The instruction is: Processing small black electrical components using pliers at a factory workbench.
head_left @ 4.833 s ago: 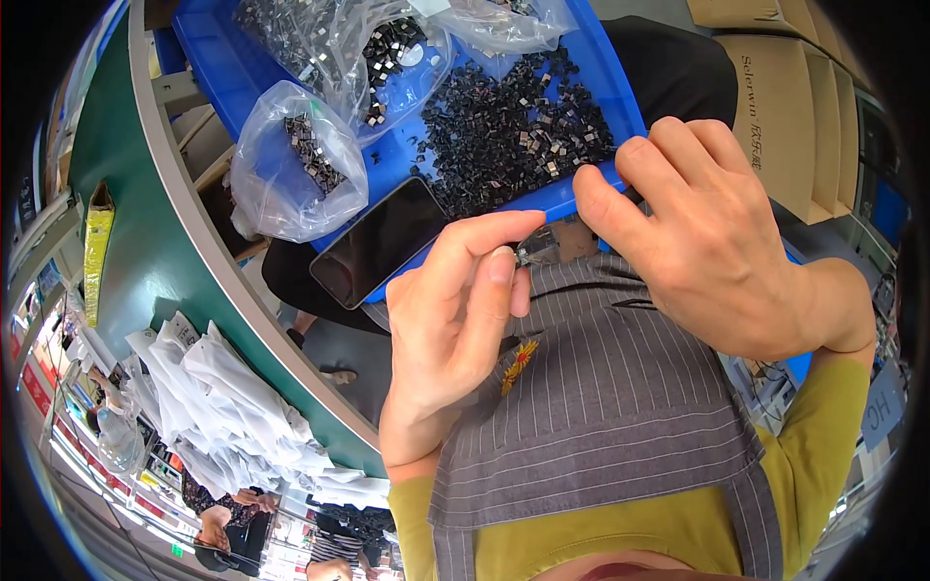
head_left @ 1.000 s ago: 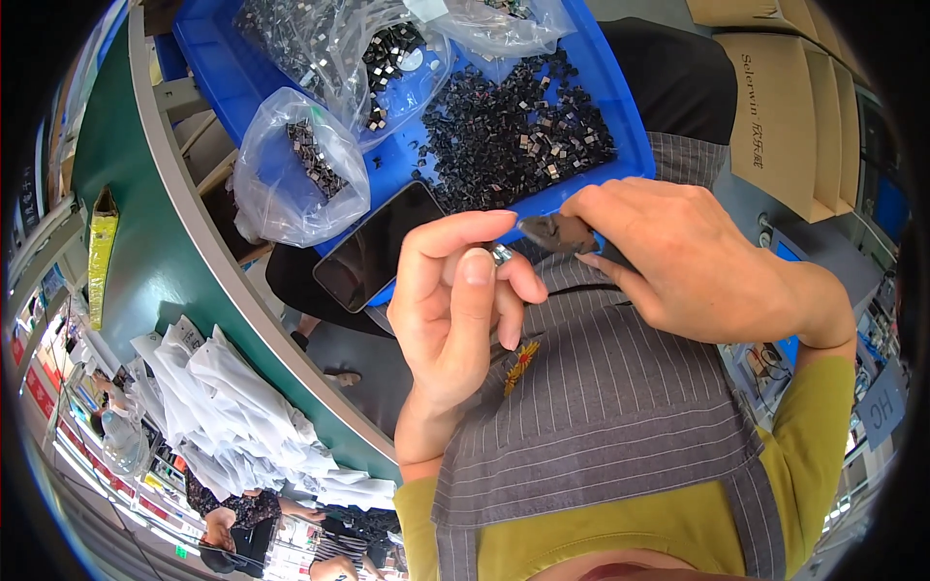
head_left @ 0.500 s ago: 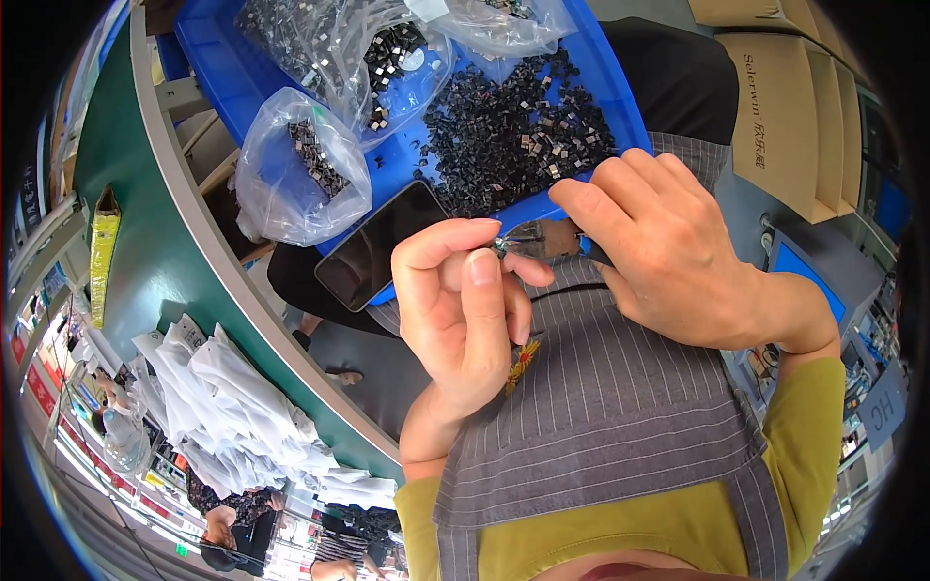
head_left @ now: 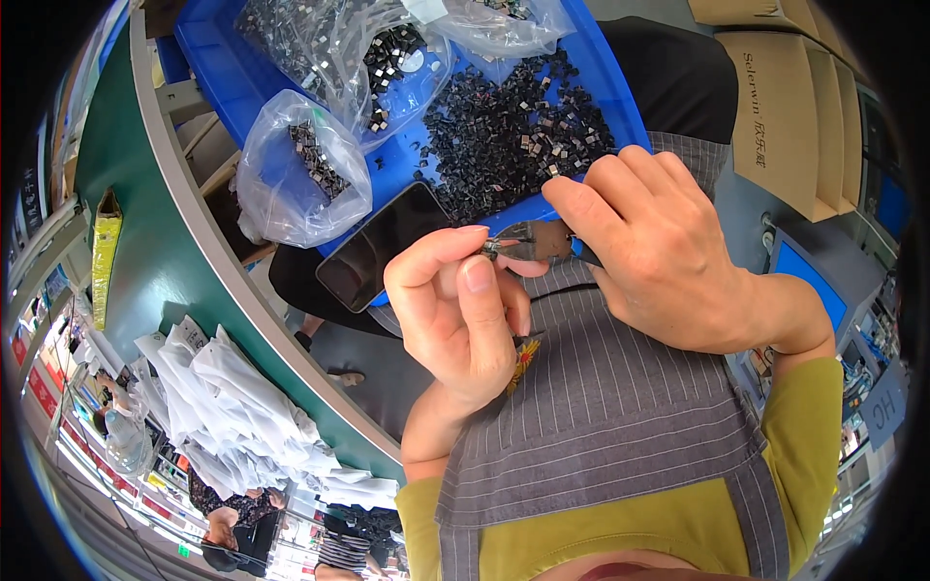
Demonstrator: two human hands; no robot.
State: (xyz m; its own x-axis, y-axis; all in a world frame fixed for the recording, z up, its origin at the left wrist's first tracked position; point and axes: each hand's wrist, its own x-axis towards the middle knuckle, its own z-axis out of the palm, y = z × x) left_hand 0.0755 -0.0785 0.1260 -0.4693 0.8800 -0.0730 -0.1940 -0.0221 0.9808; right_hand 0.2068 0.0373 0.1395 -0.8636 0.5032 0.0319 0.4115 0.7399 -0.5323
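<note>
My left hand (head_left: 455, 315) pinches a tiny dark metallic part (head_left: 490, 250) between thumb and fingertips; its exact kind is too small to tell. My right hand (head_left: 659, 252) is wrapped round a pair of pliers (head_left: 549, 239) with a metal head and a bit of blue at the handle. The jaws point left and meet the small part at my left fingertips. Most of the handles are hidden inside my right hand. Just beyond both hands, a heap of small black and silver parts (head_left: 494, 136) lies in a blue plastic tray (head_left: 625, 82).
An open clear bag (head_left: 281, 213) of small parts and larger bags (head_left: 339, 48) sit in the tray. A dark phone (head_left: 383, 247) rests at its near left edge. Left stands a green-topped table (head_left: 145, 252) with white packets (head_left: 228, 397). Cardboard boxes (head_left: 785, 126) are at far right.
Both hands have shifted slightly to the left. The pliers' head has turned, and its jaws now sit closer against the part in my left fingers.
</note>
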